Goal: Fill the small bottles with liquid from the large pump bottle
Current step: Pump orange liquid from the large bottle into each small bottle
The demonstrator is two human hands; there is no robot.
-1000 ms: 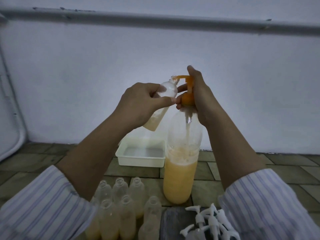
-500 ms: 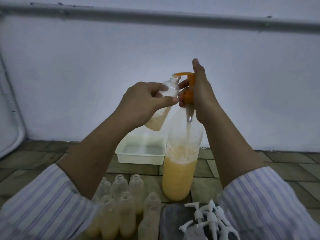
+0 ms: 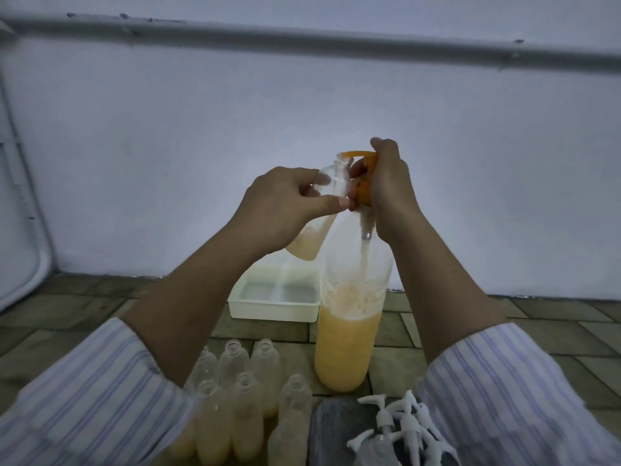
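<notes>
Filling is under way. The small bottle (image 3: 321, 210), tilted with its mouth under the orange spout, holds liquid only in its lower part. Uncapped bottles (image 3: 248, 391) stand on the floor nearby, several with pale liquid. The left hand (image 3: 285, 203) grips the small bottle; the right hand (image 3: 389, 186) clasps the pump head of the large pump bottle (image 3: 349, 317).

One large pump bottle (image 3: 349, 331) stands at the centre, and one small bottle (image 3: 319, 216) is tilted at its spout, toward 12 o'clock. At 6 o'clock stand seven small bottles (image 3: 248, 398) in a cluster, though a sleeve may hide more, and at 5 o'clock lies a heap of white pump caps (image 3: 403, 428), too tangled to count. One white tray (image 3: 274, 312) sits behind, and two hands show, the left hand (image 3: 282, 210) and the right hand (image 3: 389, 186).
</notes>
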